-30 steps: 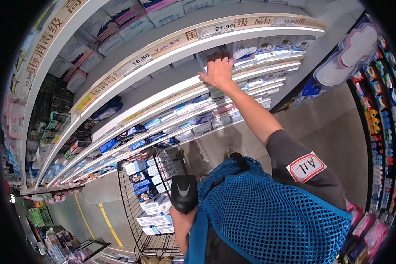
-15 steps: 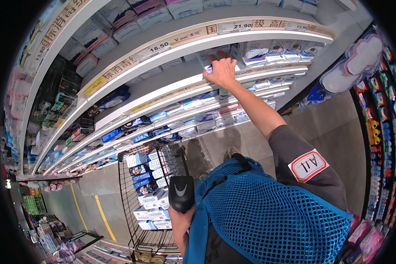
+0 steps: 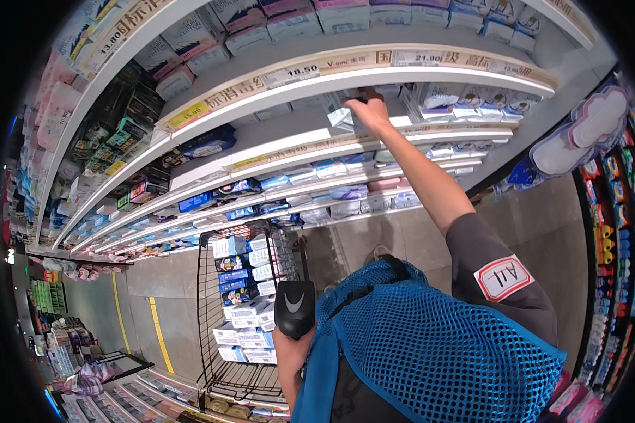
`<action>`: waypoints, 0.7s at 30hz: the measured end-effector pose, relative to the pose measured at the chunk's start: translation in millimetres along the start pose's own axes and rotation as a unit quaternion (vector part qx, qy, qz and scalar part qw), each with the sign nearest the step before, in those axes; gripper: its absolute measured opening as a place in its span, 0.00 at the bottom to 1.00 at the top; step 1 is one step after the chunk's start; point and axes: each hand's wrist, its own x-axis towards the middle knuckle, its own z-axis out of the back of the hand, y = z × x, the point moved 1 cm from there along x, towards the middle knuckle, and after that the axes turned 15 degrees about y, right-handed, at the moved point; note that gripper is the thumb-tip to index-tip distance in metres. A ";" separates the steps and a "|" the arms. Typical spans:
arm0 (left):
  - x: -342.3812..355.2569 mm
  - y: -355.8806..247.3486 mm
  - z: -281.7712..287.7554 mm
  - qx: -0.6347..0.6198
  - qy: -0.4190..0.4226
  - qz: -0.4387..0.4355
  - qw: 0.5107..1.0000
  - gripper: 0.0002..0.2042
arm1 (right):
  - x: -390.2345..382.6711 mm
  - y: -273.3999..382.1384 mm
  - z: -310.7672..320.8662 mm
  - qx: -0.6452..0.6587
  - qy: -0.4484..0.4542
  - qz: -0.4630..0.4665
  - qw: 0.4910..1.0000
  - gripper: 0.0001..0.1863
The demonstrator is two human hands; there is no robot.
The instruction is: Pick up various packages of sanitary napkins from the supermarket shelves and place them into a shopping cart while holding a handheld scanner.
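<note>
My left hand [image 3: 294,347], at the lower middle, is closed around a black handheld barcode scanner [image 3: 294,310]. My right arm reaches forward onto a white shelf [image 3: 307,134], where my right hand [image 3: 372,111] is between two shelf boards. Its thumb stretches left against a pale, shiny pack [image 3: 340,117], apart from the shaded fingers, and I see no firm grip. Just right of this hand, white and blue packs [image 3: 441,99] stand in a row behind a clear divider.
A black wire cart [image 3: 204,317] holding boxes and packs [image 3: 243,314] stands left of my body. Shelves of packages curve along the left and front. A blue mesh vest [image 3: 430,324] covers my torso. Pad-shaped display cards [image 3: 571,134] hang at the shelf's right end.
The view has shifted, so the shelves sit lower and farther right. My right hand has gone deeper into the shelf, and the pale pack now shows left of its thumb.
</note>
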 end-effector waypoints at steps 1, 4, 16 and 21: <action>0.2 0.5 0.8 0.004 -0.001 -0.006 1.000 0.15 | -8.4 8.3 -4.7 0.072 0.007 0.044 0.996 0.39; 2.1 -5.1 0.0 0.018 -0.005 -0.017 1.000 0.16 | -28.4 17.1 -7.7 0.177 0.023 0.073 0.981 0.36; 8.7 -7.7 -2.6 0.007 -0.025 -0.020 0.999 0.15 | -124.0 24.1 -6.8 0.465 0.293 0.032 0.835 0.29; 8.9 -20.6 -2.9 0.007 -0.021 -0.023 0.999 0.16 | -161.9 29.9 -6.7 0.478 0.288 0.016 0.829 0.30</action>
